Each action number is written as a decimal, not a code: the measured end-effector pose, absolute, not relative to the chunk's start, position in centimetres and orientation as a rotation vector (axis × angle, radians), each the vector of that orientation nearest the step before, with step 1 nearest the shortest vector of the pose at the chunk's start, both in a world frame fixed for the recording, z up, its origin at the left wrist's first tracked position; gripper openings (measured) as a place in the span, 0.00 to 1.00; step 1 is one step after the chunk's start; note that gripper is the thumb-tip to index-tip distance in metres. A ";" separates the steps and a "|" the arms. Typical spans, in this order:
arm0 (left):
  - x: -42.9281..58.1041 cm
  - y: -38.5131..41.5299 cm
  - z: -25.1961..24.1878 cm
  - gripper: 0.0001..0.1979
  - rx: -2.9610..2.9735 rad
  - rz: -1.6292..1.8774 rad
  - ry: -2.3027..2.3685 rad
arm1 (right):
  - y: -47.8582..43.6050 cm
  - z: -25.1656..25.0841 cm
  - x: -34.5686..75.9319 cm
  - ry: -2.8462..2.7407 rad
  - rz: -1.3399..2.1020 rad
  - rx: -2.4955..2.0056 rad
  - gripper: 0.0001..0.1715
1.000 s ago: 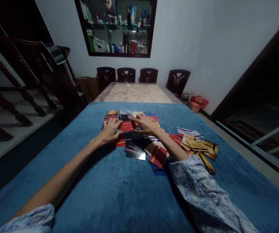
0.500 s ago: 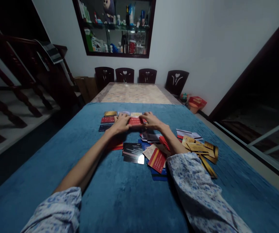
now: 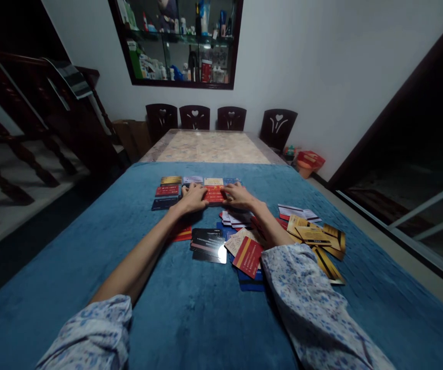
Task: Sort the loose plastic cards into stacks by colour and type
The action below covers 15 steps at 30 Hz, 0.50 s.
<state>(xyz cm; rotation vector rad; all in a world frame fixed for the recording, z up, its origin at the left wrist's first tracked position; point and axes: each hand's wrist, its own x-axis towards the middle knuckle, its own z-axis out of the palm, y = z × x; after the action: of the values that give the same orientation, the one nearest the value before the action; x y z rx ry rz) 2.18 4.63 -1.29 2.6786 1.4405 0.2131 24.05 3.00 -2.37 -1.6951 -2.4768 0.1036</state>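
A red card (image 3: pixel 214 195) with pale print lies between my hands in the laid-out rows. My left hand (image 3: pixel 193 197), fingers bent, has its fingertips at the card's left edge. At the opposite edge, my right hand (image 3: pixel 238 196) pinches it with curled fingers. Behind them runs a row with a gold card (image 3: pixel 171 180), a pale card (image 3: pixel 193 180), a cream card (image 3: pixel 213 181) and a blue card (image 3: pixel 231 181). To the left are another red card (image 3: pixel 167 190) and a dark blue card (image 3: pixel 165 203). My hands partly cover neighbouring cards.
Nearer me, black cards (image 3: pixel 209 244) lie beside a mixed pile topped by a red-and-gold card (image 3: pixel 248 255). Gold cards (image 3: pixel 315 235) and white striped cards (image 3: pixel 297 211) spread out at the right. A blue cloth (image 3: pixel 190 318) covers the table's near part; chairs (image 3: pixel 232 118) line the far end.
The red card now lies flatter between my hands, its face more visible. The view has shifted slightly. Both hands stay at the card's sides.
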 end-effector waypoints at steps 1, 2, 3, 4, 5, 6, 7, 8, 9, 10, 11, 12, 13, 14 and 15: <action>2.2 4.7 -1.4 0.16 2.677 0.207 1.441 | 3.1 -2.5 24.1 -2.477 0.111 -1.693 0.28; 2.2 4.8 -1.5 0.16 2.674 0.200 1.440 | 3.1 -2.7 24.1 -2.477 0.118 -1.690 0.28; 2.2 4.8 -1.6 0.17 2.671 0.192 1.438 | 3.2 -2.8 24.1 -2.475 0.122 -1.686 0.27; 2.2 4.8 -1.6 0.17 2.668 0.186 1.438 | 3.2 -2.9 24.1 -2.472 0.125 -1.683 0.26; 2.2 4.9 -1.7 0.17 2.665 0.181 1.437 | 3.2 -2.9 24.2 -2.469 0.126 -1.680 0.25; 2.2 4.9 -1.7 0.18 2.661 0.177 1.435 | 3.3 -3.0 24.2 -2.468 0.126 -1.677 0.25; 2.2 4.9 -1.8 0.18 2.659 0.177 1.433 | 3.3 -3.0 24.2 -2.469 0.125 -1.674 0.24; 2.1 5.0 -1.8 0.18 2.658 0.179 1.432 | 3.3 -3.0 24.2 -2.471 0.120 -1.673 0.24; 2.1 5.0 -1.8 0.18 2.658 0.180 1.431 | 3.3 -3.1 24.3 -2.472 0.114 -1.674 0.25; 2.1 5.0 -1.8 0.18 2.660 0.183 1.430 | 3.3 -3.1 24.3 -2.473 0.107 -1.677 0.25; 2.0 5.0 -1.9 0.18 2.664 0.185 1.429 | 3.2 -3.1 24.3 -2.473 0.099 -1.682 0.25; 2.0 5.1 -1.9 0.18 2.667 0.188 1.427 | 3.2 -3.1 24.3 -2.471 0.093 -1.687 0.26; 1.9 5.1 -1.9 0.19 2.670 0.192 1.422 | 3.2 -3.1 24.3 -2.468 0.089 -1.690 0.27; 1.9 5.1 -2.0 0.19 2.672 0.199 1.415 | 3.1 -3.1 24.3 -2.465 0.088 -1.692 0.28; 1.9 5.1 -2.0 0.20 2.673 0.209 1.406 | 3.1 -3.1 24.2 -2.462 0.089 -1.695 0.29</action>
<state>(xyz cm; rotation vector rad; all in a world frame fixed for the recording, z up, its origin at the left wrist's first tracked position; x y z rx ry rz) 1.85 5.09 -1.99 2.6726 1.4064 0.2094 24.25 3.07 -3.05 -1.6951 -2.4625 0.0889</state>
